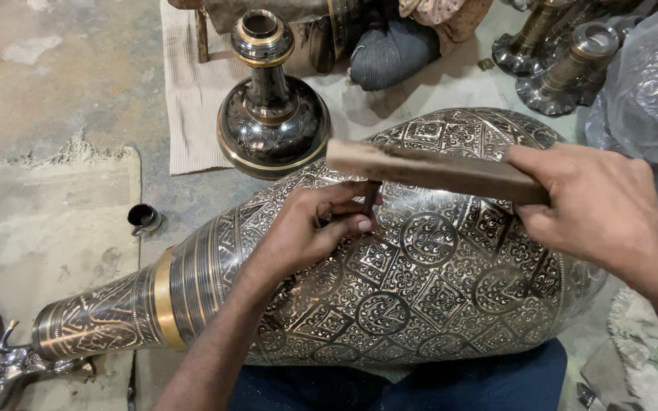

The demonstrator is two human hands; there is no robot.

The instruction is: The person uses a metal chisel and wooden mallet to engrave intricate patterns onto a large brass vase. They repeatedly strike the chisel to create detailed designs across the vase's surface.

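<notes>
Vase (420, 304): glossy engraved metal; mallet (436, 171): matt worn wood.

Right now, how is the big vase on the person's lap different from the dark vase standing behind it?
The big vase lies on its side across the lap; the dark vase stands upright on a cloth. The big vase is much larger. Its body is covered in engraved circles and diamonds, while the dark vase looks smooth and glossy. The left hand rests on the big vase; nothing touches the dark vase. Both are metal with gold-coloured bands.

My one camera sits on my head, looking steeply down and close over the large engraved metal vase (436, 274) across my lap, facing twelve o'clock toward the grey concrete floor (78, 68).
</notes>
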